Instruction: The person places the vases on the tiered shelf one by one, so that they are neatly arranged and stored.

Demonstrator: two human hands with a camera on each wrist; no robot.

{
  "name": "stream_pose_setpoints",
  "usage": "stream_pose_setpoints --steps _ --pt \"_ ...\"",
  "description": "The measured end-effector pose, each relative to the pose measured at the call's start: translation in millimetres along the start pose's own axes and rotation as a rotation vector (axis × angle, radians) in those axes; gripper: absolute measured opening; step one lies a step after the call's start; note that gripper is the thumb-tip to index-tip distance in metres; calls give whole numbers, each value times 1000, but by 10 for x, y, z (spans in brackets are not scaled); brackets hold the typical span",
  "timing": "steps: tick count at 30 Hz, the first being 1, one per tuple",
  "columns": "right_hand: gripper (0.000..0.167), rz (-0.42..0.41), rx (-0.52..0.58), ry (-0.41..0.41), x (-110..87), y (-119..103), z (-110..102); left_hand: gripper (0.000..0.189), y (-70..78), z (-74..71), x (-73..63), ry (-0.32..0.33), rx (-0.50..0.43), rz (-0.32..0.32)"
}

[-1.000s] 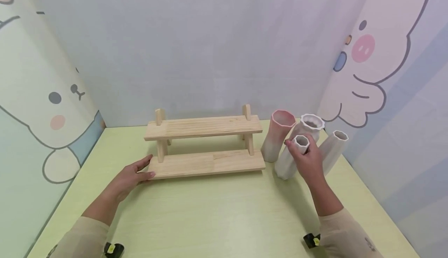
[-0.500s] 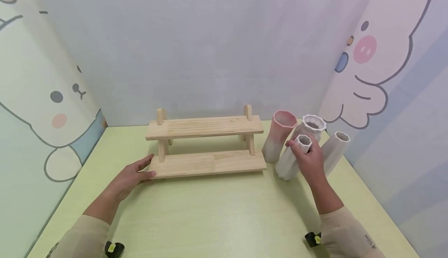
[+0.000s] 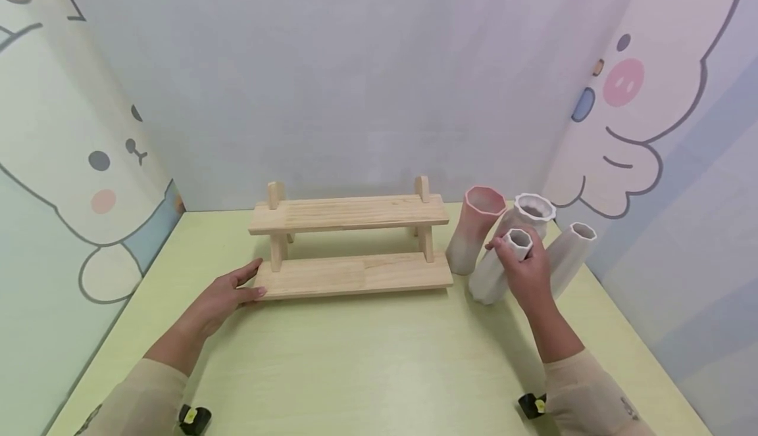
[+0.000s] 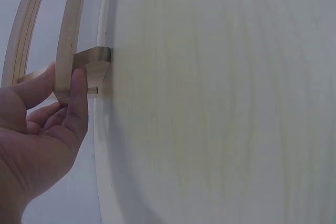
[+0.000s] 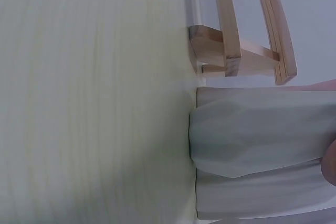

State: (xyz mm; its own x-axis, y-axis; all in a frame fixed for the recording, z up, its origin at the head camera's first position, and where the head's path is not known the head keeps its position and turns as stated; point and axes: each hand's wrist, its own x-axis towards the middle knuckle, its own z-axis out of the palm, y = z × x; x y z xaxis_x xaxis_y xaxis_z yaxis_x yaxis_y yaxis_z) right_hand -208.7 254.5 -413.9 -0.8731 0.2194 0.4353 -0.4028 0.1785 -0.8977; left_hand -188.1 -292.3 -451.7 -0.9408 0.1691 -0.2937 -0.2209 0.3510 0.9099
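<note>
A two-tier wooden shelf (image 3: pixel 355 276) stands at the back middle of the table. My left hand (image 3: pixel 220 302) pinches the left end of its lower board, thumb on one face and fingers on the other, as the left wrist view shows of the board end (image 4: pixel 64 77). At the right, my right hand (image 3: pixel 529 275) grips a slim white faceted vase (image 3: pixel 488 279) near its rim from above. In the right wrist view this vase (image 5: pixel 252 129) stands with its base at the tabletop, and only a fingertip (image 5: pixel 329 165) shows.
Close around the gripped vase are a pink-to-white vase (image 3: pixel 470 235), a white vase with a scalloped rim (image 3: pixel 535 207) behind, and another slim white vase (image 3: pixel 571 255) to the right. Cartoon-printed cloth walls (image 3: pixel 367 94) border the pale table (image 3: pixel 355 363) at the back and sides.
The whole head view shifts very slightly. Both hands keep their holds, and the shelf and vases stay in place.
</note>
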Motion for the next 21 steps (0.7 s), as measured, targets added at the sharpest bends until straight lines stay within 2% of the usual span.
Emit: stream_pose_setpoints --steps 15,21 --pt "25 -1 -43 20 -2 6 -19 87 18 -6 -1 0 28 -8" --pt "27 -24 -11 3 32 -46 -18 87 15 -6 11 -1 26 -7"
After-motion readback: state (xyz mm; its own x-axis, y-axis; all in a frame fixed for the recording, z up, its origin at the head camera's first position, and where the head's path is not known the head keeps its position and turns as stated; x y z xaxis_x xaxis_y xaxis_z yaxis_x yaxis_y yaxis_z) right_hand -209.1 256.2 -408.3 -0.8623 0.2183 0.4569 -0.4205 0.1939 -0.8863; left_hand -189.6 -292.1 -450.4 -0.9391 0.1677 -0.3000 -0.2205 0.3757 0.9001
